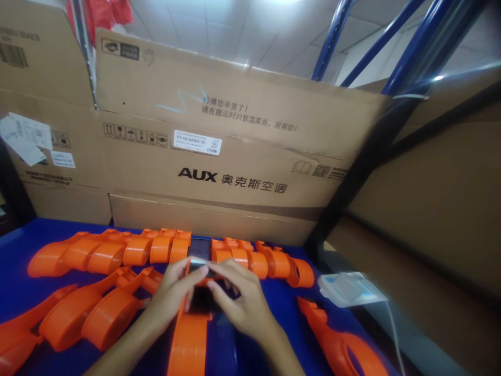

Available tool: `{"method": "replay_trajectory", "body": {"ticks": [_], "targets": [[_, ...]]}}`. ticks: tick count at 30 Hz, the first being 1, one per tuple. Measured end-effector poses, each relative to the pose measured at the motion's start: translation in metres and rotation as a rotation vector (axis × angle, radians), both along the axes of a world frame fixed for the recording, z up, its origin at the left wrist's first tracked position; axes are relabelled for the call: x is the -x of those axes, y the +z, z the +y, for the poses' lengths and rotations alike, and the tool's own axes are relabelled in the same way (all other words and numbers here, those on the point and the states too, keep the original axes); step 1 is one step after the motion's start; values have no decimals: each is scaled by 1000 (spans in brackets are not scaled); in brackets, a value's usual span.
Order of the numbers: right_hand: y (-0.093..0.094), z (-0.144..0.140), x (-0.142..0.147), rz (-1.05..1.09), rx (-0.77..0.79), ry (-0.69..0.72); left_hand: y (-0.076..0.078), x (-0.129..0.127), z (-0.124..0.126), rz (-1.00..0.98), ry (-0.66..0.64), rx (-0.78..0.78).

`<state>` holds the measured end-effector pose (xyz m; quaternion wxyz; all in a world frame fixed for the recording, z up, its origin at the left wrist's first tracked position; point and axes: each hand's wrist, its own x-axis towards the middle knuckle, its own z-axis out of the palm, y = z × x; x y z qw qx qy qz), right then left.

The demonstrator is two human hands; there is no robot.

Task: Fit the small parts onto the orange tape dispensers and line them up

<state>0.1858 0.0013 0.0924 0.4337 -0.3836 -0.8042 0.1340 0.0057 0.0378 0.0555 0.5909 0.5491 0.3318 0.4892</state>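
Observation:
My left hand (171, 293) and my right hand (239, 297) meet over one orange plastic part (189, 342) that lies lengthwise toward me on the blue table (15, 250). Both hands grip a small dark piece (200, 303) at the part's far end, fingertips touching. A dark phone-like object (199, 248) stands just behind the fingers, in the gap of a row of orange parts (117, 250).
More orange parts lie at the left (74, 313), and one at the right (340, 344). A white and blue packet (348, 288) with a white cable sits at the table's right edge. Big cardboard boxes (219, 156) wall the back; blue rack beams (407, 47) rise right.

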Motion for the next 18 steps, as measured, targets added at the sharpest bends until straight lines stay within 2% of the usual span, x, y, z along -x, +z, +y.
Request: {"method": "replay_trajectory", "body": {"ticks": [8, 14, 18], "targets": [[-8, 4, 6, 6, -26, -93, 6, 0, -2, -57, -7, 15], [-7, 7, 0, 102, -35, -180, 2, 1, -5, -144, -109, 27], [-5, 7, -2, 149, -29, -175, 1, 0, -5, -136, -75, 27]]}}
